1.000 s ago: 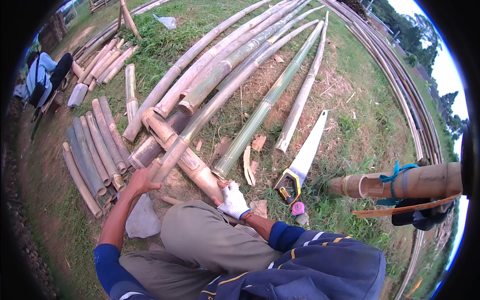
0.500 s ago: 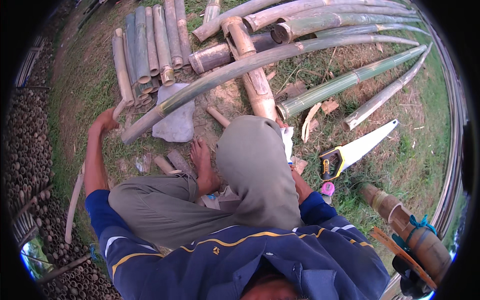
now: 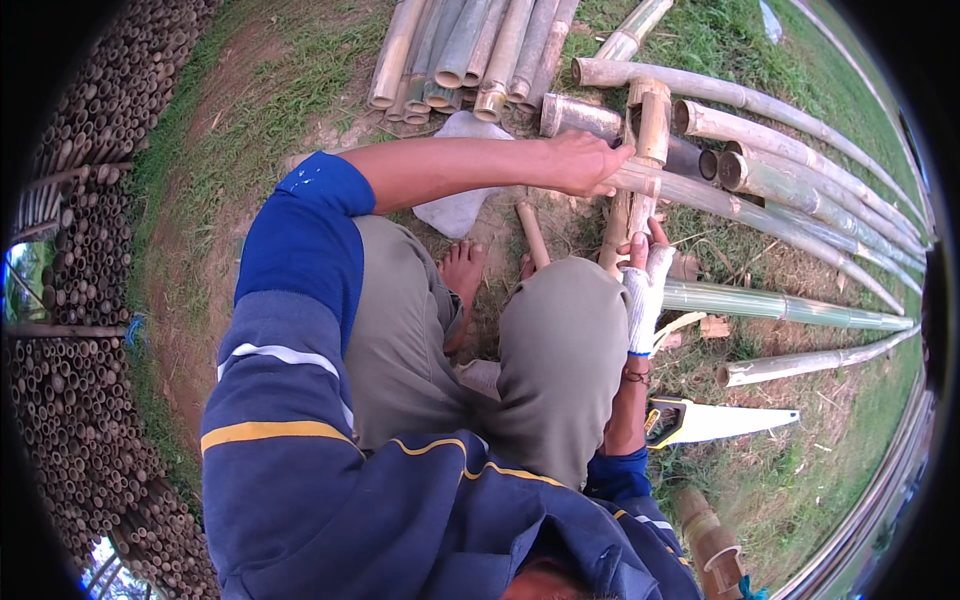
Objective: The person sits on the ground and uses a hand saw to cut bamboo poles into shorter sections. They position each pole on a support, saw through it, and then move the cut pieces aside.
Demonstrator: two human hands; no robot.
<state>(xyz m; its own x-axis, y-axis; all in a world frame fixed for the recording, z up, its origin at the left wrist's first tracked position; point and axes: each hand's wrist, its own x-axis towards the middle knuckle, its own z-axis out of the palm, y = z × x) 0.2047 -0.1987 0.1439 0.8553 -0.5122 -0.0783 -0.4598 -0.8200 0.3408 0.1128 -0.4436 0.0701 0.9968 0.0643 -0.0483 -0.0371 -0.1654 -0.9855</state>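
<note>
Stack [image 3: 90, 200]: left side; round bamboo ends, more than you can count.
Stone [image 3: 450, 215]: one, grey, flat, partly hidden beneath your left forearm.
Short pieces [image 3: 470, 50]: at least seven, far, side by side; overlap hides your exact count.
Stick [image 3: 533, 235]: one, just beyond your right knee.
Left hand [image 3: 580, 165]: one, bare, your fingers closed round the left end of the pole [image 3: 720, 201].
Log [image 3: 580, 115]: one, dark, thick, running behind the block [image 3: 652, 120].
Right hand [image 3: 645, 275]: one, gloved, at the near part of the block, fingers partly extended; whether you grip cannot be told.
Tube [image 3: 708, 545]: one visible, near right, cut open on one side.
Saw [image 3: 715, 423]: one, near right, beside your right forearm.
Pole: one, lying across the block and running right; likely stiff, moderately heavy for its length, smooth enough to slip. Hold it by the left end; a second hold just right of the block should help you check rolling.
Green pole [image 3: 760, 302]: one, right, nearer you.
Far poles [image 3: 765, 178]: about five, far right.
Pale pole [image 3: 800, 364]: one, right, between green pole and saw.
</note>
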